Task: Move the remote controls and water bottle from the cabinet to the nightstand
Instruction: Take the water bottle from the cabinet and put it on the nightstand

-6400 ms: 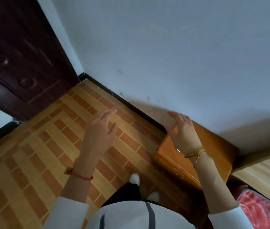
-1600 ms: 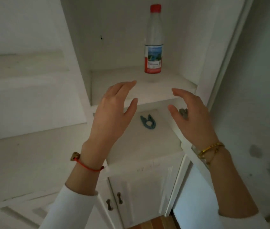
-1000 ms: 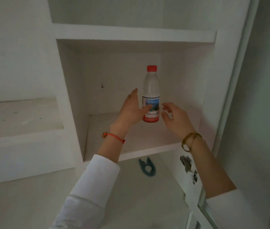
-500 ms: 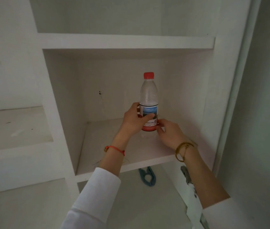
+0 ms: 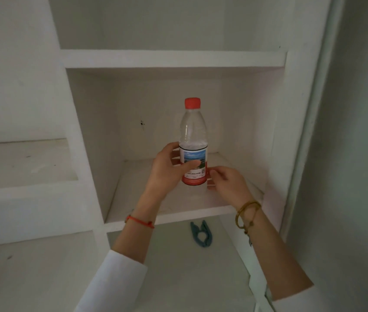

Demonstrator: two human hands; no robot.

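A clear water bottle (image 5: 193,131) with a red cap and a red-and-blue label stands upright in an open compartment of the white cabinet (image 5: 174,58). My left hand (image 5: 167,170) is wrapped around its labelled lower part, thumb across the front. My right hand (image 5: 228,183) sits just right of the bottle's base, fingers curled, fingertips at or near the bottle; whether it touches is unclear. No remote controls are in view.
A blue-green clothes peg (image 5: 201,235) lies on the shelf below the compartment. A lower white ledge (image 5: 25,167) extends to the left. The cabinet's side panel and door frame (image 5: 309,131) rise on the right.
I turned from the wooden nightstand to the cabinet. Both hands reached into the compartment; my left hand closed around the bottle, my right hand came beside its base.
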